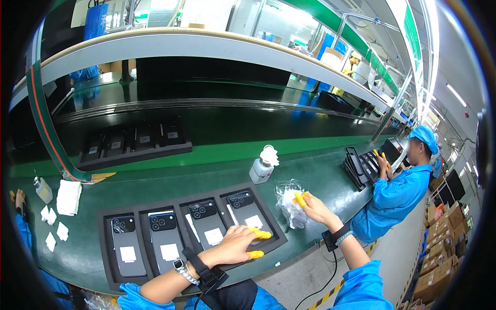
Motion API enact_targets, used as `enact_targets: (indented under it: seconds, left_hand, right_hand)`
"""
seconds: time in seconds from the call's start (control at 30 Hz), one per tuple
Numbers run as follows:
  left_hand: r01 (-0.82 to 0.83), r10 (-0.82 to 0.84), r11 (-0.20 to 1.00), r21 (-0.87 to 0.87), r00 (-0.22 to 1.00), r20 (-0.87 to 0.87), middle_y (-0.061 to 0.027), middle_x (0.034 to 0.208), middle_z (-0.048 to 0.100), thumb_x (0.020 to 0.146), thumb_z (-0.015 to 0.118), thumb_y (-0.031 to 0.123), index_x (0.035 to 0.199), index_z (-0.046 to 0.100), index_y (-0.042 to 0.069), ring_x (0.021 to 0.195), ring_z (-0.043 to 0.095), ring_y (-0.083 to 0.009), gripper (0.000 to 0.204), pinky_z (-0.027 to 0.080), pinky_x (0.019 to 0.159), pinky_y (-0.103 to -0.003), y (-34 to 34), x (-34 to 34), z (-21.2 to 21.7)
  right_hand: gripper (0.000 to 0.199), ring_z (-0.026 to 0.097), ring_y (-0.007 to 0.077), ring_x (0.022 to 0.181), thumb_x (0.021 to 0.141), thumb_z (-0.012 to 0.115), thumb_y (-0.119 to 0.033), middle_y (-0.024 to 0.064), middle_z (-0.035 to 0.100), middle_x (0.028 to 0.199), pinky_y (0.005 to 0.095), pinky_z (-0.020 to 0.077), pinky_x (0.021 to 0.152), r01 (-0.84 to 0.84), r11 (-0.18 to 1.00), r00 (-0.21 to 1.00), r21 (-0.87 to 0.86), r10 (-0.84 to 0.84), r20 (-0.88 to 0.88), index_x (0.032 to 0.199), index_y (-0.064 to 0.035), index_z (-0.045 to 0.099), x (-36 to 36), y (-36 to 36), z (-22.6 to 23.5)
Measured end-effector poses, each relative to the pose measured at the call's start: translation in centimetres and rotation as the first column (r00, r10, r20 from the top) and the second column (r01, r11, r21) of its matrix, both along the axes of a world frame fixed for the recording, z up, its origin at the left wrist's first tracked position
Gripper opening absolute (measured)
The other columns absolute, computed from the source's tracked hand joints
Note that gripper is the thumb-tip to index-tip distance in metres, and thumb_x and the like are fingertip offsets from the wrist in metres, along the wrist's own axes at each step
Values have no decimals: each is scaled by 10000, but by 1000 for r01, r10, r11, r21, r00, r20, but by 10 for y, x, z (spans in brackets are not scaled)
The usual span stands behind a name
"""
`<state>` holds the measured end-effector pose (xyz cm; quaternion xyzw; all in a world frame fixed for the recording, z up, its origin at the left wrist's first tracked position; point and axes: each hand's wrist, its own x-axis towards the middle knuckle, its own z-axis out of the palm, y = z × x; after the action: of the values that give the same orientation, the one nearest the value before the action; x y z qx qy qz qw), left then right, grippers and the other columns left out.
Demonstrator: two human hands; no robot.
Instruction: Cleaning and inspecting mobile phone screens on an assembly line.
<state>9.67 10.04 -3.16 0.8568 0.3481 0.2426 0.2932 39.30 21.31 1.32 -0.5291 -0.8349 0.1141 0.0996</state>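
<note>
A black foam tray [107, 247] lies in front of me with several dark phones in its slots, camera side up. Each phone bears a white label. Over the lower end of the rightmost phone [245, 207] reaches my left hand [232, 247], its yellow-covered fingers and thumb apart; it hides part of that phone and the tray edge. Right of the tray sits a crumpled heap of clear plastic film [290, 209]. My right hand [316, 209] is at its edge, its yellow-covered fingertips pinched together on the film.
A white bottle [262, 170] topped with white tissue stands behind the tray. At left are a folded white cloth [68, 197], tissue scraps and another bottle [43, 190]. Another tray [137, 147] lies on the dark conveyor. A co-worker [395, 191] handles trays at right.
</note>
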Motion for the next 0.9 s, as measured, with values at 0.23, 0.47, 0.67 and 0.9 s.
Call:
enact_targets:
  seconds: [0.23, 0.47, 0.67, 0.9]
  left_hand:
    - [-28, 60, 988, -149, 975, 214, -78, 1199, 580, 862, 646, 263, 1255, 552, 125, 1122, 523, -244, 427, 343, 996, -361, 8, 1, 8]
    - [-57, 241, 927, -371, 849, 470, -105, 1182, 566, 892, 602, 139, 1209, 575, 52, 1053, 571, -179, 331, 465, 895, -302, 9, -9, 26]
    - [-86, 202, 951, -296, 900, 387, -89, 1174, 588, 873, 626, 122, 1226, 566, 69, 1076, 566, -176, 363, 436, 936, -300, 11, -6, 18]
    - [-90, 206, 949, -302, 902, 380, -105, 1146, 600, 858, 641, 133, 1187, 593, 53, 1065, 573, -200, 342, 438, 935, -316, 10, -5, 16]
  right_hand:
    - [308, 577, 286, 887, 837, 505, -265, 154, 621, 920, 397, 465, 802, -6, 901, 982, 434, -76, 170, 864, -8, 673, -32, -12, 46]
    - [308, 621, 317, 791, 836, 498, -269, 164, 639, 742, 436, 493, 704, 91, 931, 978, 354, -150, 145, 848, -1, 649, -46, -5, 31]
    - [285, 598, 402, 867, 879, 436, -166, 252, 606, 949, 417, 477, 766, 441, 896, 829, -57, -431, -355, 832, 62, 601, -3, 21, -24]
    - [192, 576, 350, 785, 829, 516, -71, 221, 610, 804, 397, 454, 698, 181, 981, 953, 77, -156, -259, 720, 68, 591, 9, -6, -23]
